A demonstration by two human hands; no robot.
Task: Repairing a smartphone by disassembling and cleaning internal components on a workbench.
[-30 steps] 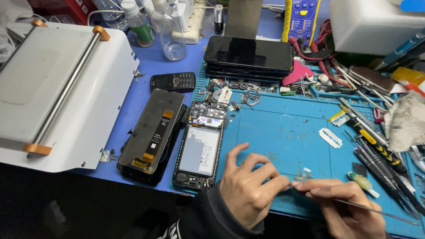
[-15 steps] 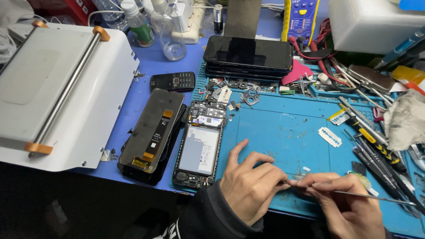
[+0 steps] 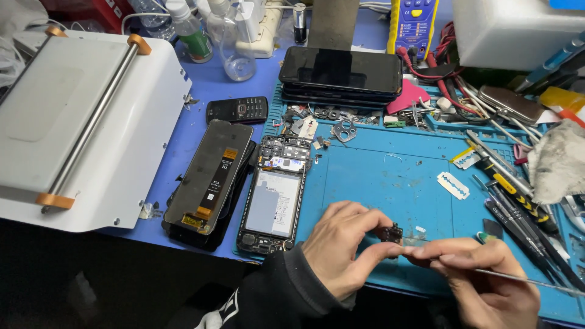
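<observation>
Raised left hand [image 3: 341, 250] pinching part [image 3: 392, 233] (small)

The blue work mat [image 3: 390, 176] looks like matt rubber, scuffed. Left of it, the opened phone [image 3: 272, 195] shows dull plastic framing. Behind the mat, stacked phones [image 3: 341, 70] have glossy glass. Right of the mat lies rough grey cloth [image 3: 557, 167]; the razor blade [image 3: 453, 185] is bright metal.

Small dark part [image 3: 392, 233] pinched between the left hand [image 3: 341, 248] and right hand [image 3: 481, 277]: too small to identify, partly covered by fingertips. Thin metal tool [image 3: 536, 281] in the right hand: cut off at the right edge, its tip hidden by the fingers. White machine [image 3: 79, 122]: cropped at the left edge. Bottles [image 3: 189, 30] and white box [image 3: 518, 27]: cropped at the top edge.
</observation>
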